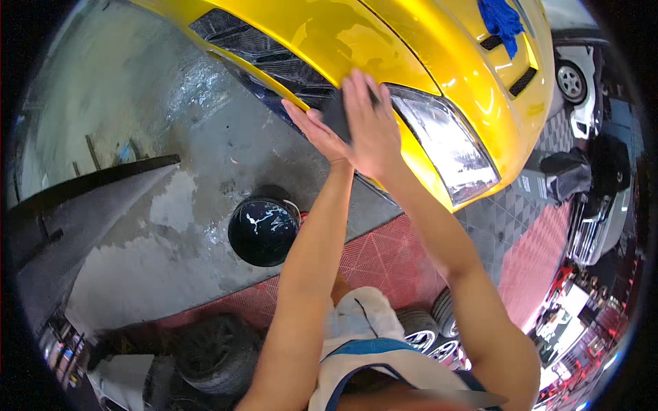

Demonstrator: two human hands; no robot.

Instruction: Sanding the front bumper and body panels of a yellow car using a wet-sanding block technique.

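Over the front corner of a yellow car body [336,34], my two hands meet at the wrists. My right hand [370,127] lies over a dark grey flat piece [336,118], its fingers stretched across it; the fingertips are slightly blurred. What kind of piece it is cannot be made out. My left hand [319,133] is turned palm up along the piece's lower left side, fingers straight and stretched toward the yellow edge. Whether it also bears the piece is unclear. A clear headlight [445,140] sits just right of my right hand, and a black grille opening [274,58] is up and left.
A black bucket [260,233] with liquid stands on the wet concrete floor [185,240]. A dark panel [103,205] juts in at left. Tyres [216,353] lie near my feet beyond red floor tiles [391,257]. A blue cloth [500,24] rests on the car.
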